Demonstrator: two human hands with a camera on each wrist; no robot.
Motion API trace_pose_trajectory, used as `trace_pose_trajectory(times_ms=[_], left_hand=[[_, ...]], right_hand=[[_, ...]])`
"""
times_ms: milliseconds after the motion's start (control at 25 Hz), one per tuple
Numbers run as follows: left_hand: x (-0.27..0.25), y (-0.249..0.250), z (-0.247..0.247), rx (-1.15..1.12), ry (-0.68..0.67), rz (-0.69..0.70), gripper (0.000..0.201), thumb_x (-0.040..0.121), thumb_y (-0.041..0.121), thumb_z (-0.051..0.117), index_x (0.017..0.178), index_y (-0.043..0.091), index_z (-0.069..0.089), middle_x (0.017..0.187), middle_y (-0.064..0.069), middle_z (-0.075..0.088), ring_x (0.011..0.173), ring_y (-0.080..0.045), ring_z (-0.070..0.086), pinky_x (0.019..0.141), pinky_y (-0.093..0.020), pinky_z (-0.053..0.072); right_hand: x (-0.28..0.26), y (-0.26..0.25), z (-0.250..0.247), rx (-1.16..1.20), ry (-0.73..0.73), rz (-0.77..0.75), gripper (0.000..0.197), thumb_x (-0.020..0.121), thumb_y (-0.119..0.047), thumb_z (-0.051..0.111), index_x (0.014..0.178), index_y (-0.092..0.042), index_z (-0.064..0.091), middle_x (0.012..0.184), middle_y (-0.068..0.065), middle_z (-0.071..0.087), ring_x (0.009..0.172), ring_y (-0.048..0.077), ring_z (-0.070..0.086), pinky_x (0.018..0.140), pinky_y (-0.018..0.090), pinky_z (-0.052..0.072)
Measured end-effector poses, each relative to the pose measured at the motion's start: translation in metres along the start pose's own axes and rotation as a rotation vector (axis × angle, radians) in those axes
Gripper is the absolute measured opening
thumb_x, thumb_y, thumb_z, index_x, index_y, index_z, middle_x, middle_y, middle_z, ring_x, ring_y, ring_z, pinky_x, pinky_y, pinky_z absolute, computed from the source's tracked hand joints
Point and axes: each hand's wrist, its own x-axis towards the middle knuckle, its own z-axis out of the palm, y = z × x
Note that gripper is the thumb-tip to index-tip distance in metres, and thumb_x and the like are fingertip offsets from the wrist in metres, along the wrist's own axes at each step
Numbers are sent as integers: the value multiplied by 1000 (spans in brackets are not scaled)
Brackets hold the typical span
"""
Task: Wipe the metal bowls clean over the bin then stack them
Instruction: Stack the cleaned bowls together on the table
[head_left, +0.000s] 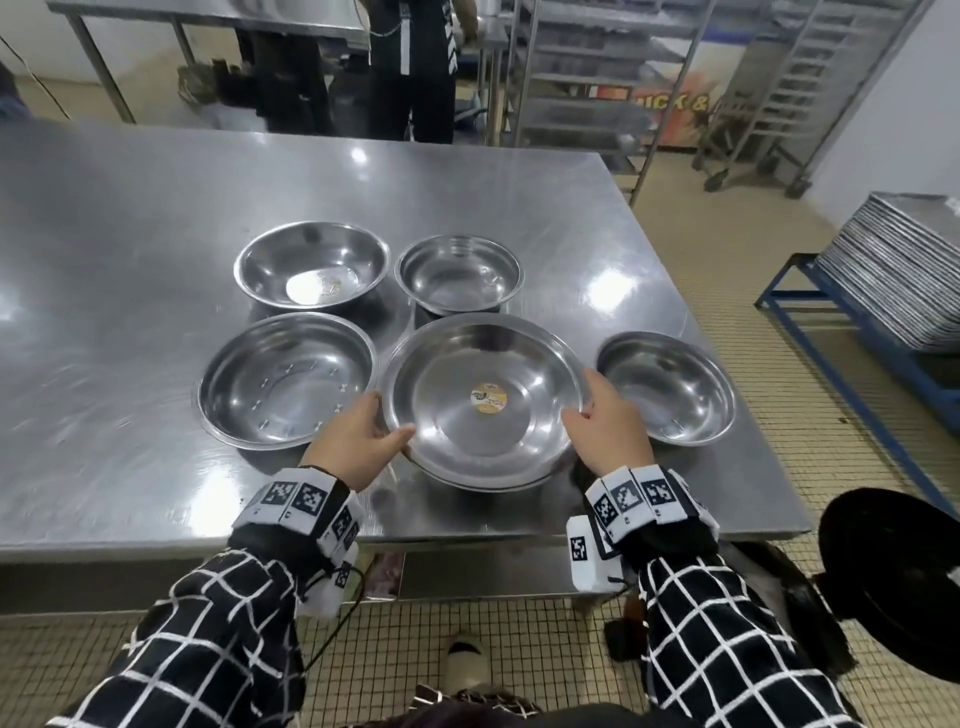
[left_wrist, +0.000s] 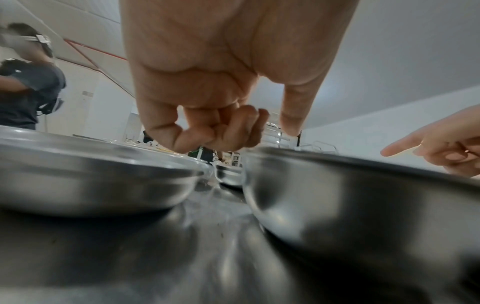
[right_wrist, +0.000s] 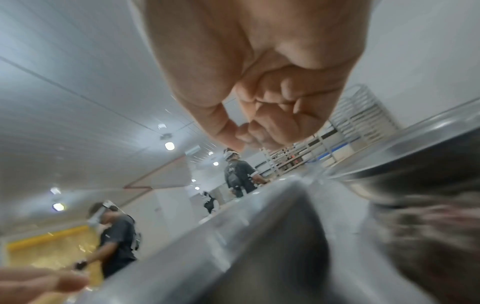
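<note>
Several metal bowls stand on the steel table. The large bowl with a round sticker sits front centre, and a second rim shows right under it. My left hand holds its left rim, thumb on top, fingers curled outside. My right hand holds the right rim, thumb over the edge and index finger along it. Around it are a front-left bowl, a back-left bowl with residue, a back-middle bowl and a right bowl. In the left wrist view my left hand is at the large bowl's rim.
A black bin stands on the floor at the lower right, beside the table corner. A stack of metal trays rests on a blue rack to the right. A person and wheeled shelf racks are behind the table.
</note>
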Motion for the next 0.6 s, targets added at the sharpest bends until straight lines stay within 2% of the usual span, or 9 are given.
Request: trace_pose_trajectory(times_ms=[80, 120, 200, 280, 360, 440, 560, 600], left_hand=[[11, 1, -16, -52, 49, -52, 48, 91, 40, 58, 132, 17, 46, 75, 5, 56, 76, -16, 55, 69, -30, 38], [18, 2, -26, -91, 86, -73, 51, 93, 38, 57, 137, 17, 44, 76, 6, 56, 77, -14, 54, 72, -30, 37], [42, -1, -50, -164, 161, -117, 50, 93, 34, 56, 139, 18, 44, 81, 6, 58, 85, -17, 55, 80, -31, 40], [70, -6, -75, -239, 237, -160, 51, 92, 32, 57, 139, 19, 44, 98, -2, 63, 96, -25, 59, 86, -35, 45], [100, -16, -95, -277, 312, -216, 50, 93, 31, 55, 140, 19, 43, 114, -9, 61, 98, -28, 61, 85, -36, 47], [126, -27, -111, -301, 379, -288, 49, 94, 30, 54, 141, 17, 43, 120, -13, 61, 101, -29, 61, 87, -37, 48], [157, -46, -130, -366, 472, -378, 50, 93, 33, 54, 140, 16, 44, 120, -15, 62, 86, -24, 59, 71, -29, 45], [165, -51, -135, -358, 475, -393, 51, 93, 32, 54, 140, 15, 44, 121, -16, 61, 85, -24, 57, 71, -28, 42]], right_hand=[[14, -23, -2, 144, 31, -25, 47, 90, -15, 50, 135, -27, 47, 64, -4, 49, 60, 10, 49, 60, 24, 44], [24, -36, -1, 202, 28, -47, 42, 91, -15, 50, 132, -25, 50, 68, -4, 51, 62, 10, 50, 64, 24, 44], [55, -67, 8, 311, -3, -102, 37, 90, -15, 51, 126, -23, 54, 72, -1, 54, 65, 14, 51, 68, 31, 47], [92, -100, 24, 400, -91, -135, 36, 89, -13, 50, 124, -22, 56, 73, 0, 54, 60, 15, 51, 64, 33, 47], [131, -130, 45, 416, -191, -129, 36, 90, -12, 49, 124, -23, 55, 81, 2, 59, 53, 12, 51, 55, 27, 46], [165, -154, 67, 441, -253, -104, 35, 91, -8, 47, 124, -19, 54, 90, 6, 61, 53, 12, 51, 47, 23, 43], [213, -189, 112, 471, -293, -36, 34, 91, -7, 48, 124, -12, 54, 89, 10, 62, 55, 17, 53, 47, 28, 43], [226, -196, 127, 459, -308, -11, 36, 90, -8, 48, 125, -12, 53, 88, 11, 63, 56, 20, 55, 50, 31, 47]])
